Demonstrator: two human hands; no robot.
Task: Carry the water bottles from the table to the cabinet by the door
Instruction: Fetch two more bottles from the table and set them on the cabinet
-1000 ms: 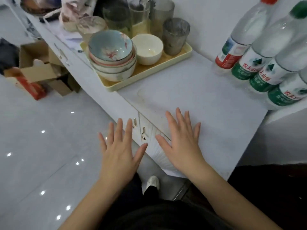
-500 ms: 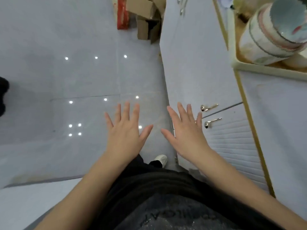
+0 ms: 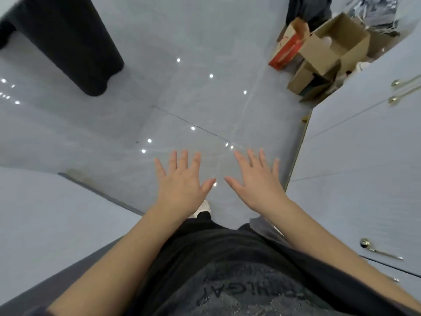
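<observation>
Hands (image 3: 218,185) empty, fingers (image 3: 183,159) spread

The only lettering is a pale print on the dark shirt (image 3: 239,290) at six o'clock, seen upside down and partly cut off. Its letters look like "THGAP", though this reading is uncertain. The red carton (image 3: 286,50) at one o'clock bears markings too blurred to make out.

Left hand (image 3: 180,185) and right hand (image 3: 255,183) extended forward side by side, palms down, fingers spread and empty; thumbs point inward, tips near but apart; both bare forearms reach out from the lower frame edges.
</observation>
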